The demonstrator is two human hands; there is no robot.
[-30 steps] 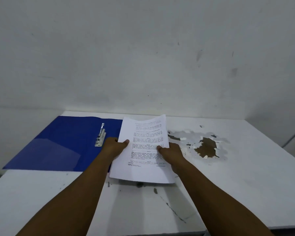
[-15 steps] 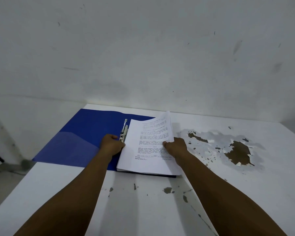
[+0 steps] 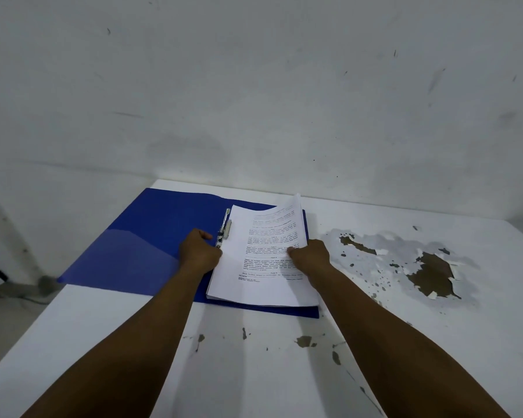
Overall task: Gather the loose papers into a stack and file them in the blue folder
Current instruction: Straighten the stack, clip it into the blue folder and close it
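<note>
The blue folder (image 3: 151, 236) lies open on the white table (image 3: 133, 342), its metal clip (image 3: 224, 229) along the spine. A stack of printed papers (image 3: 266, 236) rests on the folder's right half, just right of the clip, with its far right corner curling upward. My left hand (image 3: 198, 251) is curled at the stack's left edge beside the clip and holds that edge. My right hand (image 3: 310, 256) grips the stack's right edge with the thumb on top of the sheets.
A patch of peeled paint with bare brown wood (image 3: 432, 273) marks the table to the right of the folder. Smaller chips (image 3: 304, 340) dot the near tabletop. A white wall (image 3: 254, 101) rises right behind the table. The table's left edge drops off beside the folder.
Both hands carried the paper stack left and forward from above the table and laid it on the folder's right half next to the clip. The view shifted left.
</note>
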